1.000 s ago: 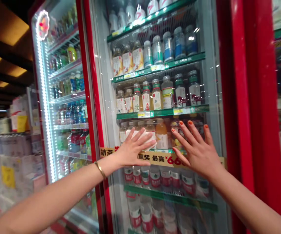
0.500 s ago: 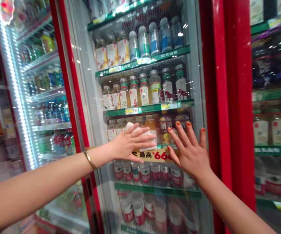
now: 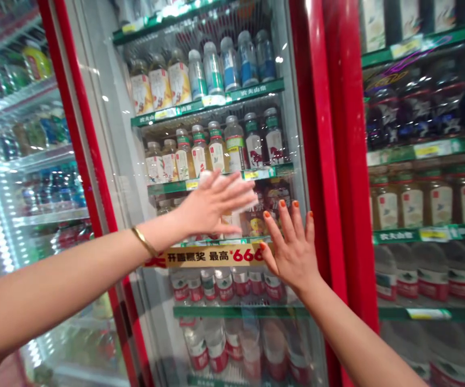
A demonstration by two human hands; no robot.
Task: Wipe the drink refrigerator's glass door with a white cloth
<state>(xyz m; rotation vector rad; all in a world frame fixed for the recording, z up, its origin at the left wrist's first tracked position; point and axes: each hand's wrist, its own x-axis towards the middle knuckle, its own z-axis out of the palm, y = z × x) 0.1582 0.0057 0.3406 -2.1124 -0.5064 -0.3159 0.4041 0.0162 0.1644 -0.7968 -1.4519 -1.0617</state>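
Note:
My left hand [image 3: 212,207], a gold bangle at its wrist, is spread over a folded white cloth [image 3: 250,204] and presses it to the glass door [image 3: 107,226] of a drinks fridge. Most of the cloth is hidden under the palm and fingers, which are slightly blurred. Lower and to the right, my right hand [image 3: 295,252] rests with spread fingers against the same door, near its red frame [image 3: 329,215]. Nothing is in that hand. A tan banner strip [image 3: 188,257] with red and black lettering crosses the glass just below my left hand.
Behind the glass, bottles [image 3: 232,62] stand in rows on shelves with green edges [image 3: 252,94]. To the right is another fridge section with dark bottles [image 3: 421,113] and tea bottles [image 3: 413,204]. On the left, a lit fridge [image 3: 43,156] holds more drinks.
My left hand has slid the white cloth upward on the glass, uncovering more of the banner. My right hand stays spread on the door. The view has turned to the right.

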